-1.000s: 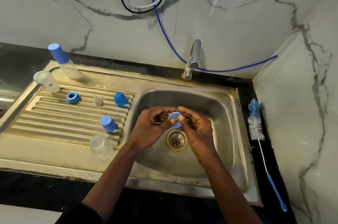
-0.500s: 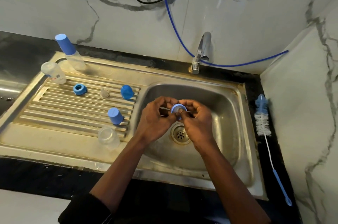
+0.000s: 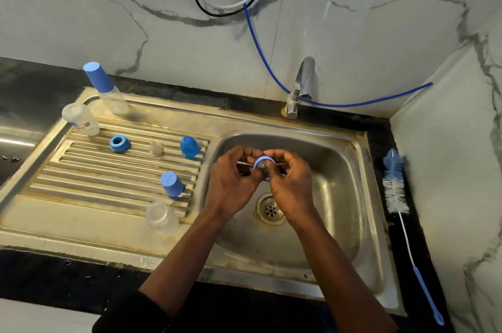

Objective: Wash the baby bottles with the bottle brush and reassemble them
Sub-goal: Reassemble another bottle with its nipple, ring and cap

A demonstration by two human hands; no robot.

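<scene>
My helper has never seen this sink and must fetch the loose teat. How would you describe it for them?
Start at the steel basin and look to the ribbed draining board on its left. In the row of three small parts on the far ribs, the teat is the middle one, between a blue ring and a blue domed cap. It alone is clear, not blue.

A black desk (image 3: 32,82) carries a steel sink (image 3: 376,224). On its drainboard (image 3: 81,169) stand a capped bottle (image 3: 108,93), clear bottle (image 3: 80,119), open bottle (image 3: 161,215), ring (image 3: 119,143), teat (image 3: 155,148), domed cap (image 3: 188,146) and flat cap (image 3: 171,183). A brush (image 3: 396,188) lies on the desk, right of the sink.
</scene>
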